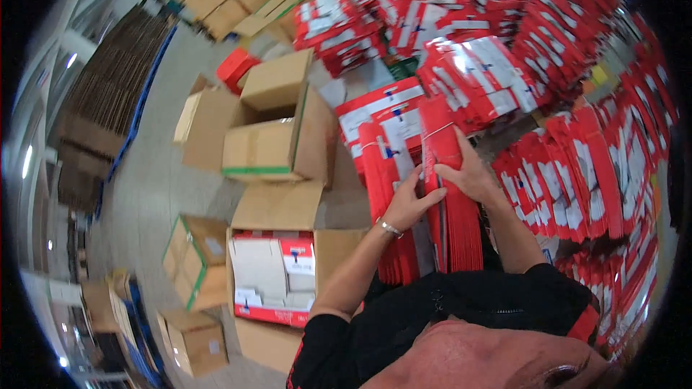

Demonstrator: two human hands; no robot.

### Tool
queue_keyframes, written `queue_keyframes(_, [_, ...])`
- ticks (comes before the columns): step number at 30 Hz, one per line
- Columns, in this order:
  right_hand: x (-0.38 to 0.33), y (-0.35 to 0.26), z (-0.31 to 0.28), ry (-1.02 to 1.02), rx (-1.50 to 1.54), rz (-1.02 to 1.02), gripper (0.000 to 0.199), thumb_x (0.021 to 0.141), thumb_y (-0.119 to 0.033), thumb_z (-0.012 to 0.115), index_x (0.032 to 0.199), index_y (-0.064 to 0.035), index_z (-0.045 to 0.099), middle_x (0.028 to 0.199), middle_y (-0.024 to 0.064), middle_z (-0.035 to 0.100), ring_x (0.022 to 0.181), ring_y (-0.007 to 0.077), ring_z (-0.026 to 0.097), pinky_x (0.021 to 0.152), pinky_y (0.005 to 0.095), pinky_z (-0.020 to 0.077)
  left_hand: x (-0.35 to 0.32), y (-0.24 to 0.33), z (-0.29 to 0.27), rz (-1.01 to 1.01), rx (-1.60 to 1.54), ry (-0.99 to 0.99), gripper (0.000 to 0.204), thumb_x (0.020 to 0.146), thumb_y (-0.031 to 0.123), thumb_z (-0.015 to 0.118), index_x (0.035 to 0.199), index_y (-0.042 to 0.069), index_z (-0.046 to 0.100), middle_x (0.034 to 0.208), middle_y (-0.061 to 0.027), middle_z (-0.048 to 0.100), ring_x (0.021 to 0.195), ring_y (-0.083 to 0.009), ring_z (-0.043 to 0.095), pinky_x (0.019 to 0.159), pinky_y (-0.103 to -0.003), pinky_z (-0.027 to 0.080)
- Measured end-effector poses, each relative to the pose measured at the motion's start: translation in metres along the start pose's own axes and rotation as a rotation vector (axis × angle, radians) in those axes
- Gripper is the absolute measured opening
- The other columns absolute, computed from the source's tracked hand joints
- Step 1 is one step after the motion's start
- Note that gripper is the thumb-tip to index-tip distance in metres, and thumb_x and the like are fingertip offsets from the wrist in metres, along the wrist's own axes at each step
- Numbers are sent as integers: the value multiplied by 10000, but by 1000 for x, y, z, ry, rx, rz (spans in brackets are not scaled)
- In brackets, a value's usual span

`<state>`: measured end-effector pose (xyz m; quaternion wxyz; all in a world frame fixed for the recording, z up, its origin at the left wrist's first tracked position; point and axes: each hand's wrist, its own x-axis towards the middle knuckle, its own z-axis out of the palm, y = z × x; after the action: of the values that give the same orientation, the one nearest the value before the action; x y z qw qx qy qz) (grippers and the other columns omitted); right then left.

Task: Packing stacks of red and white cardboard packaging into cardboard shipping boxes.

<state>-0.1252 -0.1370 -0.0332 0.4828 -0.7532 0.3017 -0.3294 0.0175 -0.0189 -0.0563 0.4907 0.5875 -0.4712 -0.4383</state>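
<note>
Two long bundles of flat red-and-white printed cardboard stand close together in front of my body. A thin pale band runs across the top of the left bundle [376, 180] and another across the right bundle [461, 234]. My right hand [468, 168] grips the right bundle near its upper end, thumb on the near face and fingers partly hidden at the far side. My left hand [409, 205], with a metal bracelet at the wrist, is closed at the inner edge of that same bundle, its thumb reaching across. Beyond the hands lies a flat red-and-white stack [386, 104].
An open carton [306, 245] left of me holds red-and-white packs and white card. Another open carton [259, 150] stands farther off, near a red container [236, 68]. Many red-and-white piles [476, 75] fill the far and right sides. Flattened brown cardboard [119, 65] is stacked far left.
</note>
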Motion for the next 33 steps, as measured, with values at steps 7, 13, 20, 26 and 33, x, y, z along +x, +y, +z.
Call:
queue_keyframes(7, [-2, -7, 0, -49, 20, 69, 834, 780, -117, 690, 1455, 29, 223, 1373, 222, 428, 1249, 260, 451, 1056, 361, 361, -9, -3, -5, 59, 32, 165, 700, 790, 43, 600, 1442, 64, 346, 1207, -158, 481, 984, -261, 571, 892, -334, 476])
queue_keyframes(13, [1, 1, 4, -35, -64, 31, 847, 768, -179, 704, 1438, 48, 239, 1367, 252, 417, 1264, 314, 438, 1063, 381, 352, -1, 13, -7, 348, 423, 261, 702, 734, -90, 485, 1404, 110, 422, 1355, -203, 361, 1210, -339, 442, 977, -373, 432])
queue_keyframes(20, [0, -7, -1, -31, -76, 86, 871, 773, -237, 711, 1431, 71, 230, 1391, 279, 378, 1296, 354, 409, 1087, 391, 330, -2, 19, -9, 170, 422, 184, 578, 794, -36, 517, 1355, 100, 487, 1346, -233, 404, 1224, -383, 461, 1004, -397, 410])
queue_keyframes(26, [3, -4, 5, -73, -58, 34, 874, 792, -248, 703, 1439, 73, 211, 1418, 284, 344, 1334, 348, 367, 1105, 388, 304, -2, 19, -5, 239, 595, 226, 485, 861, 42, 549, 1340, 84, 485, 1307, -260, 434, 1147, -421, 528, 921, -427, 475])
queue_keyframes(33, [2, -1, 2, -72, -33, 62, 865, 791, -238, 703, 1437, 69, 216, 1410, 281, 352, 1321, 345, 382, 1100, 396, 312, 3, 2, -16, 249, 492, 170, 431, 892, 111, 551, 1318, 66, 505, 1307, -286, 434, 1163, -438, 508, 967, -437, 437])
